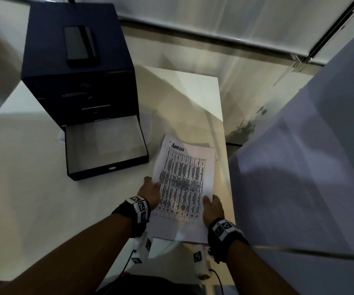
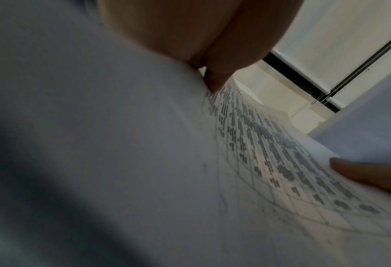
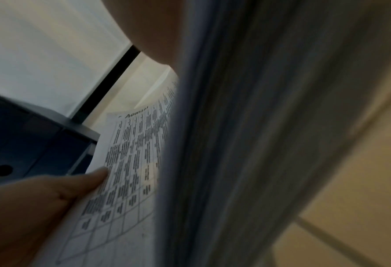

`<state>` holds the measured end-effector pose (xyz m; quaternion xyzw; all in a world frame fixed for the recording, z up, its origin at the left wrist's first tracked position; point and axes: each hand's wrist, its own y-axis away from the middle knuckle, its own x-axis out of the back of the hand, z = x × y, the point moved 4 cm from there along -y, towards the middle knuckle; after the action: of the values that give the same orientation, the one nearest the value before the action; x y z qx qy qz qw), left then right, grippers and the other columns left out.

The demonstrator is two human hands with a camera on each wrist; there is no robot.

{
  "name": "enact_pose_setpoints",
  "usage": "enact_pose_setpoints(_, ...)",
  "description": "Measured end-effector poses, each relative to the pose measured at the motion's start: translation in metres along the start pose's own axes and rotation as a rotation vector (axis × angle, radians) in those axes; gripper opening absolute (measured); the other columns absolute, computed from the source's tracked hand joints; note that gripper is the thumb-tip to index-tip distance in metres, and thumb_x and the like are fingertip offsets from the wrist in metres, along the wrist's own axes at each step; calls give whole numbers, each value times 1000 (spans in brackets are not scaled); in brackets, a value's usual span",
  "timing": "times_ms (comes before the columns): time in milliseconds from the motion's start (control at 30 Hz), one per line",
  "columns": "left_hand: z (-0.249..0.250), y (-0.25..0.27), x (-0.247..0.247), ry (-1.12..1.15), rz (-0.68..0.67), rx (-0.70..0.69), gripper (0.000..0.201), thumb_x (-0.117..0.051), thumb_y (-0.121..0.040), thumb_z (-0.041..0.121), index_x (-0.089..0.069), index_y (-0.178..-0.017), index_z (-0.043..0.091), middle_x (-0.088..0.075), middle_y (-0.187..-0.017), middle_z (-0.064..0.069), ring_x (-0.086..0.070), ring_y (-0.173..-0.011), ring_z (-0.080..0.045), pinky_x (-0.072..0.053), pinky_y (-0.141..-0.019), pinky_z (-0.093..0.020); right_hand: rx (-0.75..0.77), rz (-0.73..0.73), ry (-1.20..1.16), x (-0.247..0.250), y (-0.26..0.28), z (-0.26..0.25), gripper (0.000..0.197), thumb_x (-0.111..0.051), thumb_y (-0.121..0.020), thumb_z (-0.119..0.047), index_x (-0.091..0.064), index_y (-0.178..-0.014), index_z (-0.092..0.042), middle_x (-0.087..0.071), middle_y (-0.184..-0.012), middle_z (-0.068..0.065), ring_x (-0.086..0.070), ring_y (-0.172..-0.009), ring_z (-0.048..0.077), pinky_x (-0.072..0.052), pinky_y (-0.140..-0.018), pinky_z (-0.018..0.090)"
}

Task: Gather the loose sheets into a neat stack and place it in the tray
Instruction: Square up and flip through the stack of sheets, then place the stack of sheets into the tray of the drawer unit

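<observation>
both hands grip the stack of sheets [image 1: 182,188] by its long sides, left hand [image 1: 149,193] and right hand [image 1: 212,207], thumbs on top, above the bench's right edge. open tray [image 1: 106,165] lies ahead-left, nearer left hand; stack's long axis points forward.

dim room | wrist views blurred, near surfaces unfocused | head edges warped | light perhaps from behind blinds

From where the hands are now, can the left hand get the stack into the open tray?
Probably yes. The left hand grips the stack of sheets along its left edge, the right hand along its right. The open tray lies just forward and left with nothing between.
</observation>
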<state>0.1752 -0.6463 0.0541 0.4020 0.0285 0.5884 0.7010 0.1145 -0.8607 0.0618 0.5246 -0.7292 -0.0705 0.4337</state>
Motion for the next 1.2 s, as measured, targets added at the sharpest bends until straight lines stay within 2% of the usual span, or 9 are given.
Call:
enact_pose_setpoints(300, 39, 39, 48, 250, 193, -311, 15, -43, -103, 25, -44, -115, 15, -62, -104, -6, -61, -87, -23, -46, -74, -31, 352, 95, -59, 45, 20, -67, 30, -45, -101, -22, -49, -128, -7, -59, -118, 10, -56, -107, 24, -39, -91, 28)
enact_pose_setpoints(467, 17, 44, 113, 446, 341, -275, 13, -48, -101, 15, -50, -114, 18, -63, -98, 1, -62, -83, -13, -48, -69, -22, 492, -31, 25, 2, 35, -129, 40, -40, -103, -22, -44, -140, -9, -55, -133, 9, -51, -124, 23, -32, -100, 21)
enact_pose_setpoints(567, -27, 46, 145, 571, 407, -151, 11, -53, -98, 16, -57, -106, 11, -68, -103, -10, -66, -93, -27, -54, -86, -38, 507, -197, 97, -45, 40, -154, 35, -37, -103, -21, -53, -133, -13, -61, -128, 7, -57, -121, 26, -40, -102, 25)
enact_pose_setpoints(700, -94, 19, 171, 613, 406, 27, 43, -57, -79, 41, -69, -102, 7, -75, -97, -11, -72, -92, -31, -55, -90, -54, 427, -308, 211, -83, 44, -178, 33, -41, -101, -21, -62, -123, -8, -66, -115, 16, -60, -91, 25, -39, -76, 21)
enact_pose_setpoints(833, -102, -2, 194, 596, 372, 113, 58, -59, -67, 45, -68, -99, -3, -73, -98, -19, -70, -93, -35, -53, -92, -55, 328, -360, 252, -98, 35, -189, 30, -53, -96, -19, -67, -104, 7, -67, -109, 26, -63, -102, 36, -41, -70, 26)
enact_pose_setpoints(933, -79, -9, 212, 536, 378, 114, 46, -54, -79, 36, -65, -99, -3, -70, -99, -20, -68, -92, -36, -54, -91, -51, 188, -382, 203, -94, 34, -186, 16, -57, -94, -22, -66, -98, -9, -63, -86, 10, -60, -78, 23, -45, -72, 27)
enact_pose_setpoints(1033, -57, -19, 228, 479, 372, 122, 42, -52, -92, 32, -62, -111, -5, -68, -109, -22, -66, -98, -38, -53, -92, -47, -36, -380, -47, -90, 42, -179, 14, -56, -93, -13, -57, -87, -1, -52, -63, 15, -50, -45, 23, -37, -43, 25)
enact_pose_setpoints(1100, -46, -27, 239, 438, 355, 131, 43, -49, -99, 32, -62, -116, -4, -67, -111, -21, -65, -101, -38, -51, -87, -37, -52, -329, -79, -97, 38, -184, 12, -54, -92, -7, -57, -89, 4, -54, -63, 17, -45, -40, 21, -32, -40, 21)
enact_pose_setpoints(1200, -39, -41, 247, 396, 255, 170, 47, -43, -102, 38, -59, -115, -4, -61, -103, -19, -62, -103, -37, -44, -80, -31, 65, -219, 9, -118, 21, -208, 19, -56, -89, -3, -66, -93, 13, -63, -66, 21, -54, -47, 24, -50, -47, 31)
